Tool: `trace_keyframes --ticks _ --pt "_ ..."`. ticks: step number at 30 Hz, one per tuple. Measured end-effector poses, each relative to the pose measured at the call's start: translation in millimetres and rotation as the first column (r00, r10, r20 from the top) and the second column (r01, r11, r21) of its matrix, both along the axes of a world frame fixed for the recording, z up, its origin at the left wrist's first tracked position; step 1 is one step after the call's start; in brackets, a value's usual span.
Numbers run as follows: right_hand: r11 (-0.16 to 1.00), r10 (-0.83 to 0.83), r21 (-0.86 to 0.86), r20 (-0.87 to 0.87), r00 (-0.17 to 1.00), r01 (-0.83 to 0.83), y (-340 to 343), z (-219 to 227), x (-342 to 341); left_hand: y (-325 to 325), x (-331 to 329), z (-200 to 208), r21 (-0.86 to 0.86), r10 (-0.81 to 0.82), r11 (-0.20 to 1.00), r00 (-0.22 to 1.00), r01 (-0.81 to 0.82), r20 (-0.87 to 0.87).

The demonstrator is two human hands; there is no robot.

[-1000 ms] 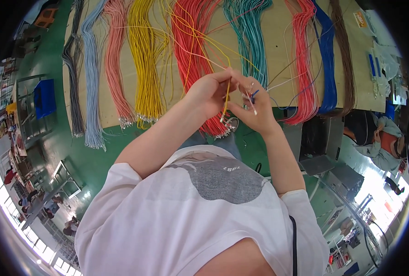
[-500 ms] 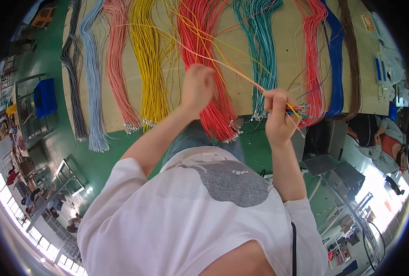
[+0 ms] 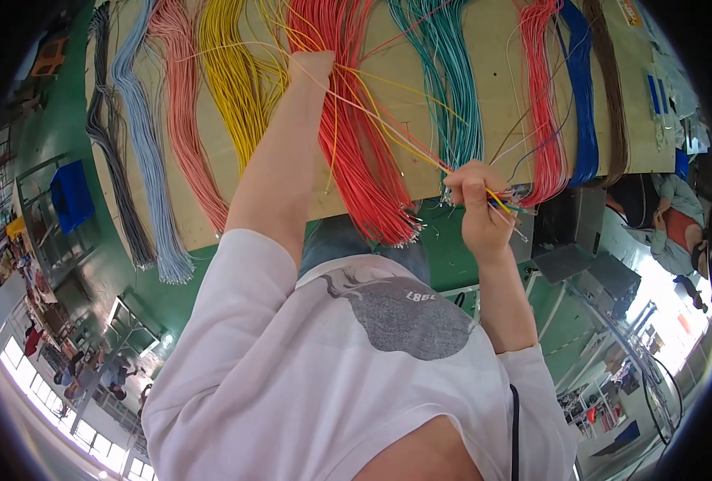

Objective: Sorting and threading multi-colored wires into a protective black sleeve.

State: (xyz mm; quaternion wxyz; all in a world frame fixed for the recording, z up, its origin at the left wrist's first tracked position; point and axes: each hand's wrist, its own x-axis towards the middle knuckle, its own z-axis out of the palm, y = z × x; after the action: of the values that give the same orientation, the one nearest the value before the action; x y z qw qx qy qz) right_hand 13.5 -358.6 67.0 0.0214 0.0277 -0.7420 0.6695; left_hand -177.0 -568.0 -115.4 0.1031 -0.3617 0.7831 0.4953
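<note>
My right hand [image 3: 484, 210] is closed round a small bunch of mixed-colour wires [image 3: 506, 202] near the table's front edge. Their short ends poke out to the right of the fist, and long tails run up and left across the table. Stretched far forward, my left hand [image 3: 314, 64] is over the upper part of the red wire bundle [image 3: 360, 152], its fingers hidden from view. Just left of that hand lies the yellow wire bundle [image 3: 231, 88], with some strands straying toward the red. The teal wire bundle [image 3: 461, 96] lies beyond my right hand.
On the wooden table [image 3: 500, 48] more bundles lie side by side: dark grey [image 3: 119, 172], light blue [image 3: 143, 144], salmon [image 3: 183, 112], pinkish red [image 3: 542, 96], blue [image 3: 584, 104] and brown [image 3: 608, 80]. Another person [image 3: 672, 208] is at the right.
My left hand has reached forward and slightly left, from the lower red bundle to its upper part. My right hand keeps its grip on the wires, nearly in place.
</note>
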Motion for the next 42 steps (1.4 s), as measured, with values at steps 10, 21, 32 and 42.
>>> trace_keyframes --ticks 10,21,32,42 --pt "0.997 0.055 0.044 0.093 0.994 -0.060 5.7 0.7 3.7 -51.7 27.3 56.1 0.708 0.142 0.667 0.973 -0.231 0.183" --pt "0.995 0.046 0.087 0.114 0.992 -0.056 2.1 -0.1 -5.8 -59.9 46.2 55.5 0.824 0.014 0.564 0.997 0.052 -0.072" --pt "0.999 0.021 0.037 0.146 0.989 -0.026 2.0 3.1 -4.7 -28.0 44.4 33.2 0.765 0.106 0.544 0.933 -0.344 0.344" --pt "0.975 -0.199 -0.075 0.133 0.971 0.210 7.5 3.5 -17.2 -98.5 74.0 80.9 0.710 0.163 0.682 0.983 -0.174 0.084"
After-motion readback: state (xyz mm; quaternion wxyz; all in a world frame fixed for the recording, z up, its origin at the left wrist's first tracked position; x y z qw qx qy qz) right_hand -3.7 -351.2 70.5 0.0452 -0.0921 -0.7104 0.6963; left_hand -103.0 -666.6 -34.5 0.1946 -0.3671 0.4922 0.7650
